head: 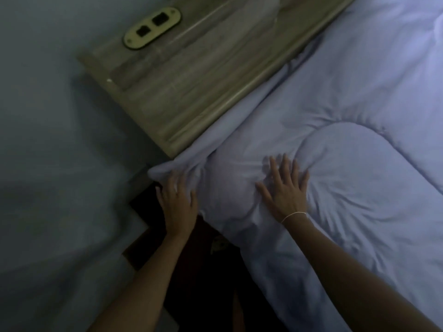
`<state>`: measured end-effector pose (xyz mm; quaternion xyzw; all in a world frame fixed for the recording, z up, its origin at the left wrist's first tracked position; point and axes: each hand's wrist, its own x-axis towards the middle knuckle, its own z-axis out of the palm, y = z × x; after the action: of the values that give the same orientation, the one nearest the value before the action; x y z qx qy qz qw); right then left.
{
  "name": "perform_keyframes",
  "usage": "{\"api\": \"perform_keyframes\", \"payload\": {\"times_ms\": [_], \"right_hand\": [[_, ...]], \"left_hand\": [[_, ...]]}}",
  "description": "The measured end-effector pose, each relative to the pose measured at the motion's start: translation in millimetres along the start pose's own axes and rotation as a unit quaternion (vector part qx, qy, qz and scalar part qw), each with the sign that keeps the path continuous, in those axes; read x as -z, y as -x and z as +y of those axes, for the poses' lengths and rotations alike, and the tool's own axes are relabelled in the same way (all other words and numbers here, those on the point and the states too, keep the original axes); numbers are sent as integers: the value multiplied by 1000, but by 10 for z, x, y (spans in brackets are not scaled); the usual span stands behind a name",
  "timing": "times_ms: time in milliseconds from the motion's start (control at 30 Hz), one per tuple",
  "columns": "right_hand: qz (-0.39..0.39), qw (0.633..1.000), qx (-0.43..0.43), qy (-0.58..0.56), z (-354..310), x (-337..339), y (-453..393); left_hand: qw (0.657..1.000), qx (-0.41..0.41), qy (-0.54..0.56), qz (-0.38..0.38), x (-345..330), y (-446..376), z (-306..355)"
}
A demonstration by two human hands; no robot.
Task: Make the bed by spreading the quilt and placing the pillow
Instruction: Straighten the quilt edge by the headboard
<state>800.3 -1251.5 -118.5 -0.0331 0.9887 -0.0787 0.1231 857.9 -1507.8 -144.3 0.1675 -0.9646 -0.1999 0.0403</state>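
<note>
head view — one frame, dim light.

quilt: spread over the bed, pale blue-white, covering most of the right side of the frame; stitched rounded panel seen near its corner.

quilt corner: bunched at the head end, just beside the wooden headboard; edge hangs over the bed side toward the dark floor gap.

left hand: placed at the outer corner edge, fingers straight and spread, touching the fold — judged to be steadying the corner so it does not slide off the side.

right hand: laid flat on top of the quilt, fingers fanned wide, nothing gripped; fabric is dimpled around it — judged to be pressing and smoothing the corner down. Thin band is seen at the wrist.

long axis: quilt edge runs diagonally, lower centre to upper right, along the headboard; corner points toward the lower left.

pillow: not seen; cannot be told whether it lies under the quilt.

socket plate: oval, set in the headboard, well apart from both hands.

step judged: corner squaring, pillow not yet placed.
</note>
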Motion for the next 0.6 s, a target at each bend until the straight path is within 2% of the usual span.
{"api": "perform_keyframes", "payload": {"times_ms": [67, 133, 200, 267, 333, 433, 500, 600], "right_hand": [[17, 1000, 19, 9, -93, -9, -71], [9, 999, 46, 13, -180, -31, -175], [-14, 997, 72, 15, -265, -109, -275], [-19, 996, 80, 19, -318, -216, -319], [10, 996, 82, 15, -322, -295, -320], [47, 995, 88, -23, -371, -346, -307], [66, 987, 141, -43, -522, -378, -261], [39, 973, 229, -15, -782, -481, -129]], "left_hand": [[975, 189, 111, 44, -38, 55, 58], [907, 366, 205, 28, -97, -42, 81], [845, 460, 274, -12, -221, -232, 14], [819, 465, 335, -41, -350, -377, -136], [816, 443, 365, -65, -388, -432, -223], [861, 396, 315, -47, -342, -499, -431], [888, 387, 246, -30, -317, -537, -709], [890, 408, 194, -69, -367, -505, -1029]]}}
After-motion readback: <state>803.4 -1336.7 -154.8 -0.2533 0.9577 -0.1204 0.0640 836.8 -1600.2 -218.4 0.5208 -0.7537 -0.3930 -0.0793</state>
